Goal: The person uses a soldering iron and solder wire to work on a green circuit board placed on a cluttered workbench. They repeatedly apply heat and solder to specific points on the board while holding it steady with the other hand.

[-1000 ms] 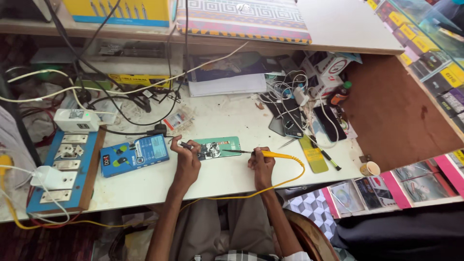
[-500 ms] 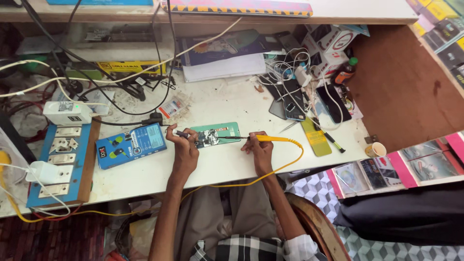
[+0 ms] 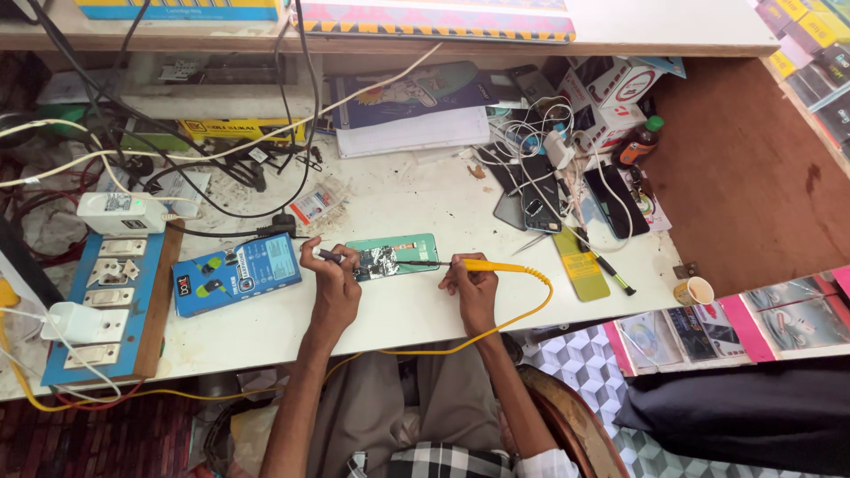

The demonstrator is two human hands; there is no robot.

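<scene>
A person sits at a cluttered white worktop [image 3: 416, 212], seen from above; both bare forearms reach forward to a small green circuit board [image 3: 394, 256] lying flat near the front edge, straight ahead of the body. The left hand [image 3: 335, 276] is closed around a thin dark tool [image 3: 329, 256], perhaps tweezers, whose tip meets the board's left end; its grip is tight, fingers curled. The right hand [image 3: 471, 281] is closed around a yellow-handled probe [image 3: 489, 265], pen fashion; a slim dark tip runs leftward from it to the board's right edge; a yellow cable [image 3: 522, 310] loops from the handle down off the worktop toward the lap.

The board lies between the two hands, its long axis running left to right, in line with both tools; the left hand sits closer, touching or nearly touching it, while the right hand stays a little apart and reaches it only through the probe tip. The board is green with a crinkled silvery patch at its centre; finer detail is too small to tell.

Just left of the left hand lies a blue box-shaped device [image 3: 237, 273]; further left, a blue panel of white switches and sockets [image 3: 97, 301]. To the right lie several dark phones [image 3: 540, 199] tangled with white cables, a yellow strip [image 3: 582, 265], and a small paper cup [image 3: 693, 290] at the worktop's corner.
</scene>
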